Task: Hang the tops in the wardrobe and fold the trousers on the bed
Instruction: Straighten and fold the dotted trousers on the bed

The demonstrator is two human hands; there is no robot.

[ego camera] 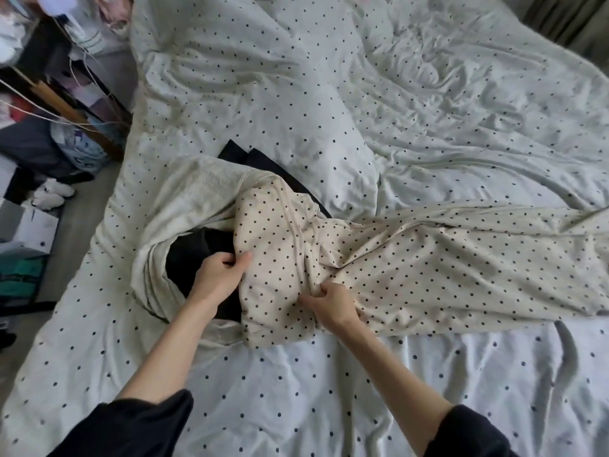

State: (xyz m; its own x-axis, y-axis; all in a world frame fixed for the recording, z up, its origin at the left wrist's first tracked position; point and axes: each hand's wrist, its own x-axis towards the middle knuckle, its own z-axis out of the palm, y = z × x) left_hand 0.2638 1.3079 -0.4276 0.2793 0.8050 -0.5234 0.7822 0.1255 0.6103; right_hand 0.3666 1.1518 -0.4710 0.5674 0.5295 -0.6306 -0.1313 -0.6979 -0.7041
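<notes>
Head view, looking down across a bed (329, 390) covered in pale bedding with small dark dots, heavily creased. A small heap of garments lies left of centre on the bed. Uppermost is a cream garment with black dots (379, 258), bunched at its near-left end and trailing in a long stretch toward the right edge of the bed; whether it is trousers or a top cannot be told. Left hand (219, 273) grips the garment's left edge, thumb on top and fingers curled under the fabric. Right hand (333, 301) clutches a gathered fold lower down, fingers closed into the cloth. Under and beside it lies a plain off-white garment (184, 206), crumpled, wrapping round the near-left side of the heap. Black clothing (194, 255) shows beneath both, with another black corner (250, 158) poking out at the far side. Both forearms are bare, dark sleeves (131, 427) pushed up. Cluttered shelving and floor items (39, 127) stand beside the bed on the left, blurred.
</notes>
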